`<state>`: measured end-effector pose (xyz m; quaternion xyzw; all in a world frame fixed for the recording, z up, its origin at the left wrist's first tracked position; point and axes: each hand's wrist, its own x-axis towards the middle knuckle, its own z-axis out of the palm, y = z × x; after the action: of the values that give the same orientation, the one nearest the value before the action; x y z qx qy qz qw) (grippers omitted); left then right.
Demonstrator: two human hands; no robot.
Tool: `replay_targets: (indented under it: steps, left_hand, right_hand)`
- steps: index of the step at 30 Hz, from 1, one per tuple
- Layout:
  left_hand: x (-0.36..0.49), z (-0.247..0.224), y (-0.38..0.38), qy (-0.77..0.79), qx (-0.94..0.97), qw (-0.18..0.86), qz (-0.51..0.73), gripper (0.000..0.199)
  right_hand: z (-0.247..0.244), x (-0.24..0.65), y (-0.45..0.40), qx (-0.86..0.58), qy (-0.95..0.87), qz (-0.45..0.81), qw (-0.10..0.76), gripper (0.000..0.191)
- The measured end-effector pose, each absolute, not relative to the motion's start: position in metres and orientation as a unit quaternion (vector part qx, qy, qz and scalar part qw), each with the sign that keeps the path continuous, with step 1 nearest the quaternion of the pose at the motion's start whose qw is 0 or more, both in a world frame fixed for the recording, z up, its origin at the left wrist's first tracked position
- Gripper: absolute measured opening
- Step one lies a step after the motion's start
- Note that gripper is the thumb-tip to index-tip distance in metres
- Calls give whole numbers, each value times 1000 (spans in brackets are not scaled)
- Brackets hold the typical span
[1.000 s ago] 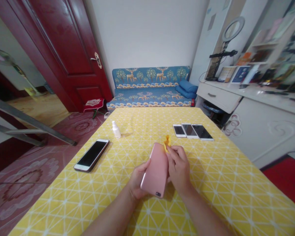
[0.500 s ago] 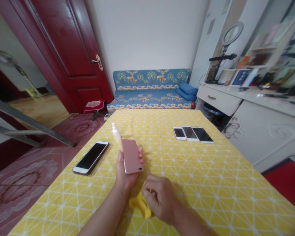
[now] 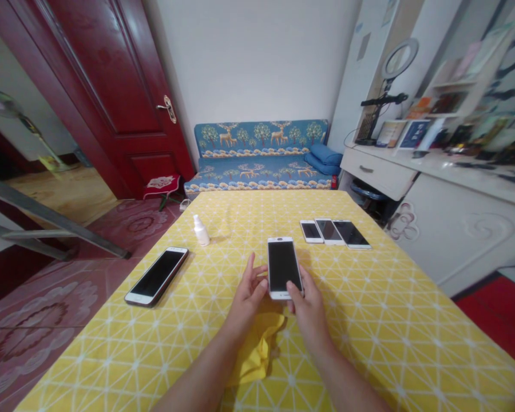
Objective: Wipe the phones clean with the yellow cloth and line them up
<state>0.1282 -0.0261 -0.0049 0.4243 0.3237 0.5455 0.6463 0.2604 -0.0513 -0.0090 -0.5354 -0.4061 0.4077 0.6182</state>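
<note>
Head view: right-hand grip (image 3: 309, 298) is wrapped round a white-framed phone with a black screen (image 3: 282, 263), held over the yellow, white-lined worktop (image 3: 356, 337). Left-hand grip (image 3: 246, 296) is loose, fingers spread right by its edge; can't tell if they're touching. Progress-wise I'd guess partway: a crumpled plain yellow cloth (image 3: 255, 352) is lying between the forearms, three flat white-framed phones (image 3: 352, 233) sit in a row, and one dark-cased white phone (image 3: 158, 276) lies off left. No clue how much is left. Nearest container's a small white bottle (image 3: 201, 232), upright, contents not visible.
</note>
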Motion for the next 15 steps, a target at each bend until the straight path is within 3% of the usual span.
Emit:
replay_targets:
  steps: [4, 7, 11, 15]
  left_hand:
    - [127, -4, -25, 352, 447, 638, 519, 65]
    - [128, -4, -23, 359, 433, 640, 523, 56]
    - [128, -10, -20, 369, 454, 625, 517, 47]
    - [129, -15, -18, 390, 517, 590, 482, 43]
  right_hand:
    - [0, 296, -44, -554, -344, 350, 673, 48]
    - [8, 335, -46, -586, -317, 301, 683, 52]
    - [13, 392, -66, -676, -316, 287, 600, 71]
    - [-2, 442, -90, -729, -358, 275, 515, 73]
